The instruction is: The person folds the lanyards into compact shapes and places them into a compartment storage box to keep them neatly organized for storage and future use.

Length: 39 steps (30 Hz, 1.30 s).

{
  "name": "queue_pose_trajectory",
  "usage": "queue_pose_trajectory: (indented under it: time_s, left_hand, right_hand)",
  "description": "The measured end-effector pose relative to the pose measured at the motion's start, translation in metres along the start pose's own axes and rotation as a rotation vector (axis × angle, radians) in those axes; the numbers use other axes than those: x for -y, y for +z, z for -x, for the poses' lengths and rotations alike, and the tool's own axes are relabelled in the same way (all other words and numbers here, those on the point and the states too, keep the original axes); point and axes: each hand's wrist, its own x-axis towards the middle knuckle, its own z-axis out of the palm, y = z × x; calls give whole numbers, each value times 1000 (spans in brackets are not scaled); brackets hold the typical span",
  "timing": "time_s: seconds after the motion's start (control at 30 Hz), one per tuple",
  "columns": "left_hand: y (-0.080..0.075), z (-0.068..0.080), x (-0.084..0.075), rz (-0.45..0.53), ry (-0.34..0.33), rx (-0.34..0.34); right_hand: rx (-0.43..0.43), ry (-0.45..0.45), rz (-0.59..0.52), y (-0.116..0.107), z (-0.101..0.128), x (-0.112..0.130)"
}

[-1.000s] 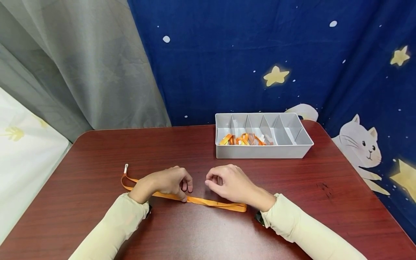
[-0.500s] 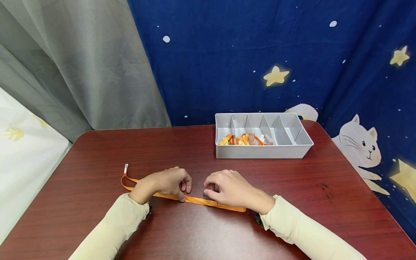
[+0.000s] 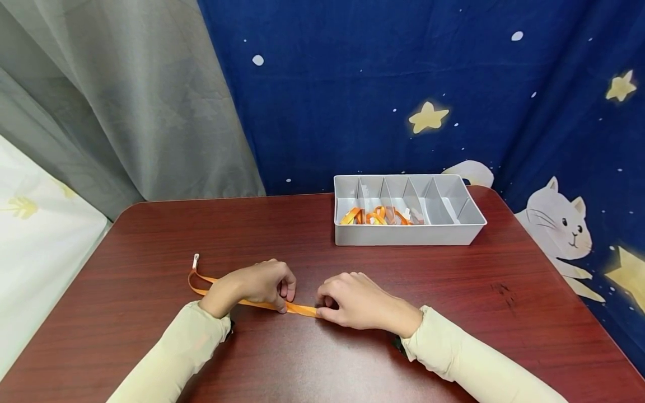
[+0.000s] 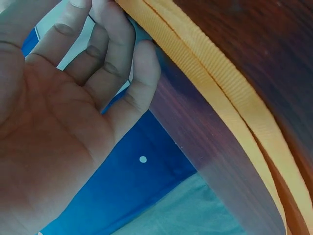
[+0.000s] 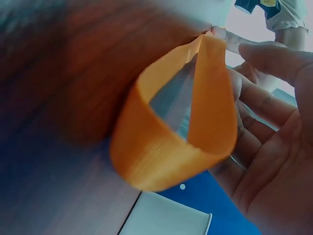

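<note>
An orange lanyard (image 3: 301,309) lies stretched across the table, doubled into two straps, with a white clip (image 3: 196,261) at its left end. My left hand (image 3: 259,284) pinches it near the middle, thumb low on the strap; the left wrist view shows the two straps (image 4: 215,83) running away beside the palm. Just to the right, my right hand (image 3: 355,302) has thumb and fingertips at the strap, holding it. The lanyard's looped end (image 5: 166,161) stands on edge under the right palm in the right wrist view, hidden by that hand in the head view.
A light grey divided box (image 3: 403,235) stands at the back right of the table; its left compartments hold orange lanyards (image 3: 378,215). Behind the dark red tabletop (image 3: 242,229) hang grey and blue curtains (image 3: 322,101).
My right hand has come down toward me onto the lanyard, covering its looped end in the head view. The left hand has stayed almost where it was.
</note>
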Motion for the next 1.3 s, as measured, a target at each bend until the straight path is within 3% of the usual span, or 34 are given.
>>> queue_pose_trajectory:
  time_s: [0.47,0.8,1.3]
  left_hand:
    - [3,1,8,85,104,-8]
    - [2,4,8,83,68,-31]
    - [4,7,5,32,76,-47]
  right_hand:
    - [-1,-18,-91,2,-1,-2]
    - [63,24,-68,2,-1,-3]
    - [114,49,9,4,1,-1]
